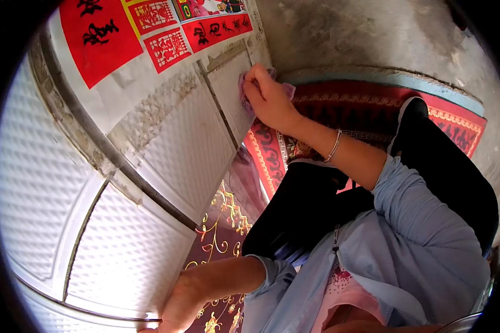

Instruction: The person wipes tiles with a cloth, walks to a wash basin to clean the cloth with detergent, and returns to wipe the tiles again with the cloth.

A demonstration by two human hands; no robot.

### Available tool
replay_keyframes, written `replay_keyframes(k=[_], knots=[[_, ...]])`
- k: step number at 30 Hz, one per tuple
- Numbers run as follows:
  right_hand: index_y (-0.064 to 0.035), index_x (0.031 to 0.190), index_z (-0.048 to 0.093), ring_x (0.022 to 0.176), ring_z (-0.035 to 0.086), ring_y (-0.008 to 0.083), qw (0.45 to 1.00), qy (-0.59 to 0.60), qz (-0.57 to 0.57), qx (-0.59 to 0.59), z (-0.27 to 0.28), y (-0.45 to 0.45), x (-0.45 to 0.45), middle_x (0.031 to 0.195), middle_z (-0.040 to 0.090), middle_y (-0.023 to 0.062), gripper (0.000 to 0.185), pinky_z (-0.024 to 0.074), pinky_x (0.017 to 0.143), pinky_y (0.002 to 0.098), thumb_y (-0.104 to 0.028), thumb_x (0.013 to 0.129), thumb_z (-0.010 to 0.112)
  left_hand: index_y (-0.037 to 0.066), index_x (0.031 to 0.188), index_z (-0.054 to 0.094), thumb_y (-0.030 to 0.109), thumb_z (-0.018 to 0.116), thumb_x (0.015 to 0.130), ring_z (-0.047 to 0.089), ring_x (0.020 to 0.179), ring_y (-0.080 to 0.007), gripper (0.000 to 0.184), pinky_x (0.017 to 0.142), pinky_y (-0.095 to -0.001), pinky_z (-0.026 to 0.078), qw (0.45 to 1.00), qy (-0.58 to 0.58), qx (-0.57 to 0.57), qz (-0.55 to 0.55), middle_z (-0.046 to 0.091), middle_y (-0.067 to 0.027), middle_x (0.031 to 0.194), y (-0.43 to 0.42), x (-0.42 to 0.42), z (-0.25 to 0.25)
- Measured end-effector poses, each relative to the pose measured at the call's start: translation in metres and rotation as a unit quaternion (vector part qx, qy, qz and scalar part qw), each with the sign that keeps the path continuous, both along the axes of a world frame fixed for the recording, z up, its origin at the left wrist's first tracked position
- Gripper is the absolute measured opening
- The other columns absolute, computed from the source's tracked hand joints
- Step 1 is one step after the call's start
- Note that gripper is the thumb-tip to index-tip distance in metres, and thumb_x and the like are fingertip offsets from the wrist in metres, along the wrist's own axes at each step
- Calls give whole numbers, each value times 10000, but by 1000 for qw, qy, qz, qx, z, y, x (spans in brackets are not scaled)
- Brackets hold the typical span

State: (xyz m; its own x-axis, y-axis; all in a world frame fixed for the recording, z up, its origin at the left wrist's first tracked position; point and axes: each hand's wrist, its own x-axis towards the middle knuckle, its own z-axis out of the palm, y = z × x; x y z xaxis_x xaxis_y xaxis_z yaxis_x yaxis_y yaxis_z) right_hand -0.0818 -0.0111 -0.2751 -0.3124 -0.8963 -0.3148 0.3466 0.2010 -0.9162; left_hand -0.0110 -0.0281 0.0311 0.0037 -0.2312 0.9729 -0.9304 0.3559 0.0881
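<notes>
My right hand (269, 100) is closed on a crumpled purple cloth (246, 93) and presses it against the white tiled surface (230, 83), close to the corner with the grey wall. Bits of the cloth stick out on both sides of the fingers. A thin bracelet (334, 146) circles that wrist. My left hand (178, 305) rests at the edge of the lower white tiles (122, 250). Its fingers are mostly hidden at the dark lower rim of the view.
Red paper posters (100, 41) with black characters are stuck on the tiles. A dark grout line (216, 102) runs between tiles. My bent legs (450, 150) are over a red patterned rug (344, 102). A rough grey wall (361, 36) stands behind it. Gold-patterned dark fabric (219, 233) lies below.
</notes>
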Motion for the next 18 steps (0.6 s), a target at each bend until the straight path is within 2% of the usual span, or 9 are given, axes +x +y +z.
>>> replay_keyframes(k=[7,10,13,18], knots=[[-27,954,434,715,477,119,999,17,28,-4,-7,-21,-21,772,501,52,79,424,640,283,-65,930,498,13,1427,248,206,573,797,335,1265,-331,735,1034,-502,300,1000,-8,0,8,256,-224,1427,0,0,0],[-29,957,436,680,512,172,996,49,-16,-75,-21,-2,-5,744,509,85,87,431,625,309,-80,932,501,11,1428,246,208,573,799,333,1267,-333,736,1036,-503,298,1000,-4,-2,5,253,-226,1431,0,2,0],[-38,958,446,662,549,308,996,57,53,-38,-16,20,-3,731,506,169,62,435,621,363,-88,940,476,9,1429,245,209,574,800,331,1270,-334,737,1039,-505,295,1000,-5,-1,-1,250,-228,1435,-2,1,0],[-42,961,447,669,550,288,981,161,32,-98,1,-19,-24,755,517,156,67,435,622,364,-92,938,485,6,1431,242,212,574,803,328,1274,-337,739,1043,-507,292,1000,-14,10,7,245,-231,1441,8,14,5]])
